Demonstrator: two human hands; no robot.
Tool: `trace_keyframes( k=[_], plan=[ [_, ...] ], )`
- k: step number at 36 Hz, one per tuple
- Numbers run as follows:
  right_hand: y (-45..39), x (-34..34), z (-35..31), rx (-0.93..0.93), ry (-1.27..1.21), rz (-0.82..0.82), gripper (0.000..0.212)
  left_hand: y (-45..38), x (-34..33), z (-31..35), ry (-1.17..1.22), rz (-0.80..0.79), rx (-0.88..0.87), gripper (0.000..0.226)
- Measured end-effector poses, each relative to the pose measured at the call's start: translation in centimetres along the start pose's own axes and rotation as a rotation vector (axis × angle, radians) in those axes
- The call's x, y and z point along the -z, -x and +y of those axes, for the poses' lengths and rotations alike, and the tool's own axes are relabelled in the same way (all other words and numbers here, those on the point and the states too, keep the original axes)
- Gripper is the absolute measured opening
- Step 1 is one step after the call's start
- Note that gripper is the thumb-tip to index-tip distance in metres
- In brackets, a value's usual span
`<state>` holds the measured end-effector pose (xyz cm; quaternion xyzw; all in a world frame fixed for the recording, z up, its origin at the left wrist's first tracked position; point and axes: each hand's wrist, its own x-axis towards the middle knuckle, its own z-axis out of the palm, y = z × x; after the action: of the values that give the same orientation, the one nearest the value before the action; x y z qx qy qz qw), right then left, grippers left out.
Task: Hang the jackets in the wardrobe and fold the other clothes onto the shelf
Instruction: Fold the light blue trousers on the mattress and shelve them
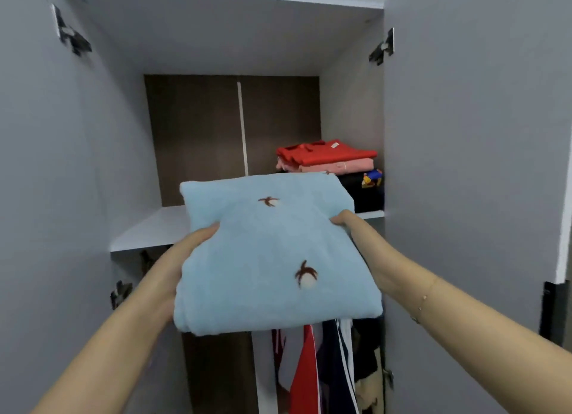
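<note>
A folded light blue fleece garment (272, 252) with small brown marks is held up in front of the wardrobe's white shelf (148, 231). My left hand (188, 246) grips its left edge, thumb on top and fingers hidden beneath. My right hand (346, 220) grips its right edge in the same way. The garment's far end reaches over the shelf's front; whether it touches the board is hidden. A stack of folded clothes, red (325, 153) over pink over black, lies at the shelf's right end.
Both grey wardrobe doors (464, 166) stand open on either side. Below the shelf hang several jackets (322, 373) in red, navy and white. The back panel (198, 135) is dark brown. Metal hinges jut from the side walls.
</note>
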<state>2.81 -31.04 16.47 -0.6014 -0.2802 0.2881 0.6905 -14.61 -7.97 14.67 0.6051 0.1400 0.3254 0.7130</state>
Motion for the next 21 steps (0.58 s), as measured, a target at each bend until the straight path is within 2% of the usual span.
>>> trace_keyframes(
  k=[6, 8, 10, 13, 15, 17, 19, 21],
  plan=[
    [-11.6, -3.9, -5.1, 0.067, 0.015, -0.124, 0.028, -9.8, 4.5, 4.5, -0.014, 0.118, -0.058, 0.056],
    [-15.7, -5.2, -6.8, 0.127, 0.034, -0.169, 0.025, -12.4, 4.7, 6.1, -0.011, 0.129, -0.104, 0.050],
    [-20.1, -6.5, -8.0, 0.291, 0.142, -0.125, 0.016, -14.8, 4.6, 7.1, 0.028, 0.106, -0.127, 0.030],
    [-26.5, -7.4, -8.7, 0.490, 0.412, 0.014, 0.032, -18.9, 4.0, 7.5, 0.105, 0.095, -0.083, 0.017],
    [-30.2, -7.1, -8.3, 0.452, 0.634, 0.047, 0.054, -22.0, 4.1, 6.8, 0.118, 0.125, 0.009, 0.017],
    [-32.3, -6.7, -7.2, 0.387, 1.060, 0.105, 0.073, -24.7, 4.5, 4.9, 0.084, 0.144, 0.136, 0.018],
    [-33.6, -6.8, -5.9, 0.448, 1.426, 0.144, 0.079, -27.2, 4.9, 3.2, -0.086, 0.189, 0.228, 0.019],
    [-34.6, -7.5, -5.2, 0.548, 1.598, 0.144, 0.075, -29.2, 5.5, 1.9, -0.346, 0.276, 0.214, 0.023]
  ],
)
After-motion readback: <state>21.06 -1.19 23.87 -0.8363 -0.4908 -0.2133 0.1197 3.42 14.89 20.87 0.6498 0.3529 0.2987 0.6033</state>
